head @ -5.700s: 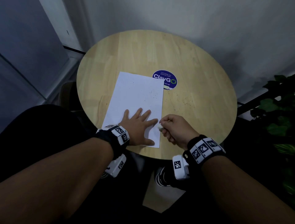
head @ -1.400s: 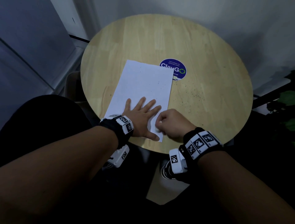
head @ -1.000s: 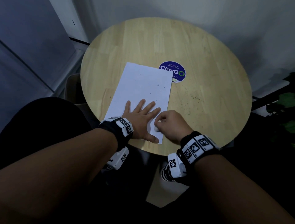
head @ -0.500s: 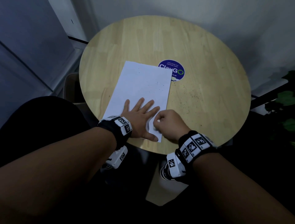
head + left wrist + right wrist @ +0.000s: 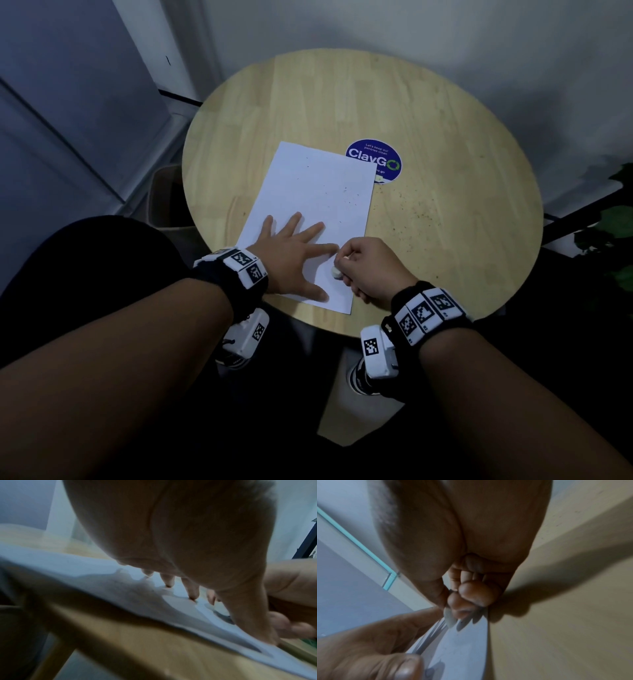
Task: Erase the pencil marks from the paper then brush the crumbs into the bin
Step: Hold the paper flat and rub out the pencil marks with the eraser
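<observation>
Nearest you: left hand [image 5: 291, 262] flat on the paper [image 5: 308, 212], fingers spread and straight, thumb out at the near edge. It pins the sheet's near end, which sits at the near rim of the round wooden surface [image 5: 445, 171].

Right hand [image 5: 368, 267] is curled, grip pinching a small white eraser [image 5: 335, 272] between thumb and fingertips; the eraser touches the paper near its near right edge, just beside your left index finger. Right wrist view shows only a blurred grey sliver of the eraser below the fingertips [image 5: 476, 593]. Left wrist view is mostly palm; your fingertips [image 5: 169, 581] press the sheet.

Pencil marks: can't make any out on the paper from the head view, too dim. Dark crumbs [image 5: 349, 198] are speckled on the sheet's right part, more are scattered on the surface to its right.

Farther out: the paper's far right corner overlaps a round blue sticker [image 5: 376, 161], text partly covered.

Bin [image 5: 164, 195] stands on the floor left of the surface, half hidden by its rim; inside is dark, contents not visible.
</observation>
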A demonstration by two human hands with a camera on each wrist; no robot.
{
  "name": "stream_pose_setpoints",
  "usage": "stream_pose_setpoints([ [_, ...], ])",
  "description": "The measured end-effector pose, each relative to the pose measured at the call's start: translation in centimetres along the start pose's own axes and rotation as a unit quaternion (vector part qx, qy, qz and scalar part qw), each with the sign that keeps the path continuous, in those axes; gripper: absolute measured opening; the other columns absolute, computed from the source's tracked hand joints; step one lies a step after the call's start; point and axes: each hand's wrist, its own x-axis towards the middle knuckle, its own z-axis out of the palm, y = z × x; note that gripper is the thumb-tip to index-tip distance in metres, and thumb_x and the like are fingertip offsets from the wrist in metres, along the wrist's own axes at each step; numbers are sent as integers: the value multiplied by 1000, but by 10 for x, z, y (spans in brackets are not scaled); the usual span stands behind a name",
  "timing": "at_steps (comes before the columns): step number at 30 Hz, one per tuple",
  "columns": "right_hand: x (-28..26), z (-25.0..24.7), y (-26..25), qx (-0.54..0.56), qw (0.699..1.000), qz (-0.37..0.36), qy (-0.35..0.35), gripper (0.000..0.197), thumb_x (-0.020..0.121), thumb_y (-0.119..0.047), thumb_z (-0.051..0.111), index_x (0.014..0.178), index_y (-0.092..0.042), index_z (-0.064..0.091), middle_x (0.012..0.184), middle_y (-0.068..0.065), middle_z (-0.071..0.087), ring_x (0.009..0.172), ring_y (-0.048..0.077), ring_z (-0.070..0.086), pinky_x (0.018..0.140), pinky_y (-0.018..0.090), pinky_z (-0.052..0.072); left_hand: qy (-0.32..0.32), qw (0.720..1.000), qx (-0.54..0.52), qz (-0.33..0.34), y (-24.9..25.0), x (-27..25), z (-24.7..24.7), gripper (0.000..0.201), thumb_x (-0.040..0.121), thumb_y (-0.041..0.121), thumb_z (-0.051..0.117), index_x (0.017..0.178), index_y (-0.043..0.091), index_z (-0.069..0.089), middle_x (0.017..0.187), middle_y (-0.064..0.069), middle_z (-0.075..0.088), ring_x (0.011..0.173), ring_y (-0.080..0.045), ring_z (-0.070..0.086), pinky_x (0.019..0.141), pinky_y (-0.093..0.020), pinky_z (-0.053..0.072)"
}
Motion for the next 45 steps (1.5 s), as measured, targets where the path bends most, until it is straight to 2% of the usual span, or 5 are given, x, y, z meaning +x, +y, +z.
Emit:
stream_pose_setpoints([
  [9,-13,2,-9,-158,981,-34,-110,13,91,-10,65,82,-14,74,70,1,76,54,10,64,54,28,50,-27,999,10,-21,4,3,11,115,71,99,51,159,60,-11,171,8,-30,155,-36,-33,118,-76,-13],
  [13,-7,1,-3,-162,981,-80,63,12,94,-16,68,84,-21,73,65,-6,64,57,8,56,58,26,42,-31,999,11,-22,3,5,9,115,71,99,52,157,62,-14,171,9,-31,155,-35,-33,118,-75,-13],
  [18,-18,2,-3,-206,975,-62,-54,14,90,-14,70,80,-22,74,62,-11,70,56,-1,62,57,20,43,-31,999,14,-22,3,3,10,115,69,101,52,157,63,-13,171,10,-31,155,-35,-33,118,-75,-13],
  [22,-12,4,-1,-165,980,-83,69,12,94,-17,69,84,-22,72,61,-8,60,52,4,53,55,22,39,-35,999,16,-23,3,5,9,116,69,100,51,156,63,-16,170,9,-32,155,-35,-34,118,-75,-13],
  [45,-29,-13,4,-104,984,61,-132,14,93,-8,65,85,-10,76,70,10,72,50,19,51,48,28,41,-36,998,28,-31,4,2,7,120,68,101,52,157,60,-18,170,10,-32,156,-33,-31,120,-74,-10],
])
